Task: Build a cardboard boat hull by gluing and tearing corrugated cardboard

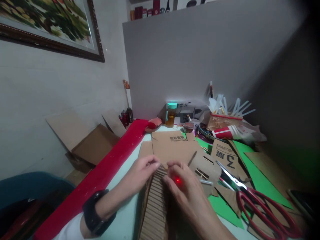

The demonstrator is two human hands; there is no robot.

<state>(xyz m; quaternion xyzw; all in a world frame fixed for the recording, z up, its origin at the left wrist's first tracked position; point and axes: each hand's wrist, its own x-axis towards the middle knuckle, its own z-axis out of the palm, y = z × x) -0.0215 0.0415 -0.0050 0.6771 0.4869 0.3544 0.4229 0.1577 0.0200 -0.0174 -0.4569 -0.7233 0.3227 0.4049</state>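
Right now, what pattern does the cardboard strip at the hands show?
The cardboard strip shows brown crosswise ridges, seen in the head view.

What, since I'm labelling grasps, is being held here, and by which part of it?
The corrugated cardboard strip, by its far end: the left grip is at its left side, the right grip at its right. Exact contact is unclear.
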